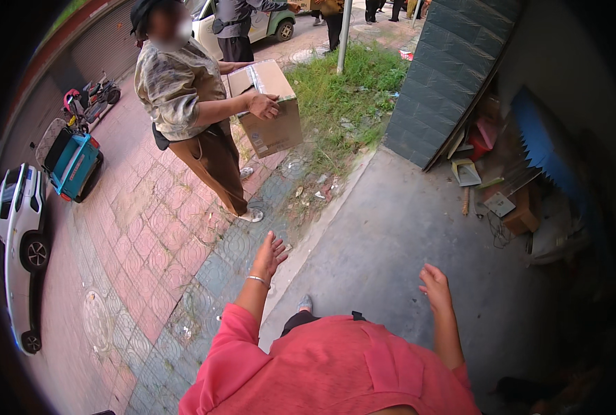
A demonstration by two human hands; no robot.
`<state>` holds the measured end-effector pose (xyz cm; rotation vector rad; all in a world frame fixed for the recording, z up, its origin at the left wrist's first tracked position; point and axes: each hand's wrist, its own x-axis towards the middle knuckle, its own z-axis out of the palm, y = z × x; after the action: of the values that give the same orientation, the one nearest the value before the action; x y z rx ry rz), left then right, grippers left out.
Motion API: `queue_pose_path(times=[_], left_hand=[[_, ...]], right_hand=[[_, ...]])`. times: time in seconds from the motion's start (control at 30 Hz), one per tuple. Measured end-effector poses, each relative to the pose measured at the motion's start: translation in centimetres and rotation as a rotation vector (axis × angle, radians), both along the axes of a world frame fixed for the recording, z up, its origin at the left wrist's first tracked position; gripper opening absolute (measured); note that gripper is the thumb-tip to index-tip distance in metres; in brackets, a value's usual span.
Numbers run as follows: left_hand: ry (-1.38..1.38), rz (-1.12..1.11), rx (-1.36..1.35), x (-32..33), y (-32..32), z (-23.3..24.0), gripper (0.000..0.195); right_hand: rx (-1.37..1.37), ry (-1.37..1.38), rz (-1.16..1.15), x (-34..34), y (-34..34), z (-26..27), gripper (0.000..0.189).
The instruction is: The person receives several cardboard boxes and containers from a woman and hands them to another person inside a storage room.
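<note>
My left hand (270,254) reaches forward over the edge of the paving, empty, its fingers apart and a bracelet on the wrist. Over the concrete floor (370,249), my right hand (434,285) is raised with nothing visible in it; some of its fingers are hidden or curled. Ahead of my left hand, a person in brown trousers (209,161) carries a cardboard box (271,127) in both hands. Tape runs along the box's top, and its side bears printing. A gap separates my hands from the box.
A grey tiled pillar (448,72) stands ahead on the right. Beside it lie a dustpan (465,172), a small brown box (523,210) and other clutter under a blue jagged-edged sheet (552,140). Weeds (334,88) surround a metal pole (345,39). A white car (22,254) and a blue three-wheeler (73,162) are parked left.
</note>
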<state>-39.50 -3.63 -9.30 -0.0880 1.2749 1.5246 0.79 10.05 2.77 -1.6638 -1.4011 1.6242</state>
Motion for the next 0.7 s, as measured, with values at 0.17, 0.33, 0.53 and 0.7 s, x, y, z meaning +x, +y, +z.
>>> queue_pose_path(times=[0.17, 0.33, 0.53, 0.7], left_hand=[[0.061, 0.137, 0.014, -6.3, -0.7, -1.4, 0.078], [0.175, 0.286, 0.027, -13.7, 0.2, -1.5, 0.071], [0.287, 0.389, 0.033, -20.8, 2.0, -2.0, 0.06], [0.303, 0.278, 0.053, -23.4, 4.7, -1.2, 0.06]], right_hand=[[0.038, 0.002, 0.115, -6.8, 2.1, 0.1, 0.051], [0.164, -0.061, 0.285, -14.3, 5.8, -0.7, 0.051], [0.207, -0.004, 0.44, -25.2, 9.2, -3.4, 0.052], [0.27, 0.086, 0.58, -33.6, 12.0, -6.8, 0.059]])
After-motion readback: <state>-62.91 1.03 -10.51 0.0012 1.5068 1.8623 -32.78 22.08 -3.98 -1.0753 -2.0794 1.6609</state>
